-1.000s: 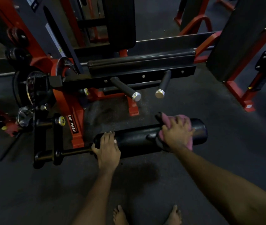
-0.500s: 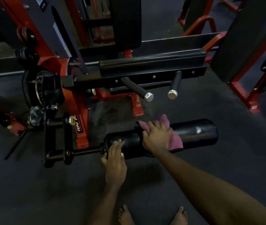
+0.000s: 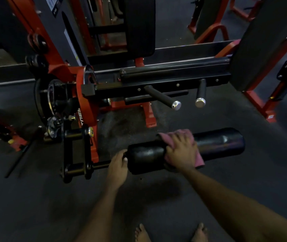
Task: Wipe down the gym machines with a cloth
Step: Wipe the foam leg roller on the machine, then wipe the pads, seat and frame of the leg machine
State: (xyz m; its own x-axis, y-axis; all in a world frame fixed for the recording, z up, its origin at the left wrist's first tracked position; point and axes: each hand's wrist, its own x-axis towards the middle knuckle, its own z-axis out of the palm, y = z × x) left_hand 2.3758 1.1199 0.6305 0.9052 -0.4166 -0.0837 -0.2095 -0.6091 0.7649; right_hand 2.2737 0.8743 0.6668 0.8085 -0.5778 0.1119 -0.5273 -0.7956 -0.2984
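Note:
A black roller pad [image 3: 223, 142] sticks out to the right on a bar from a red and black gym machine [image 3: 86, 110], low above the floor. My right hand [image 3: 181, 152] holds a pink cloth [image 3: 199, 158] pressed over the middle of the pad, fingers curled over its top. At the pad's left end, where it meets the bar, my left hand [image 3: 118, 163] grips the edge of the pad with the thumb on its face.
Two black handles with chrome caps [image 3: 176, 104] jut toward me above the pad. A black back pad [image 3: 139, 25] stands behind. Another red-framed machine [image 3: 261, 105] stands at the right. My bare feet [image 3: 141, 233] are on the dark rubber floor below.
My right hand slid the cloth leftward from near the pad's right end to its middle. My left hand moved from the top of the pad down to its left end.

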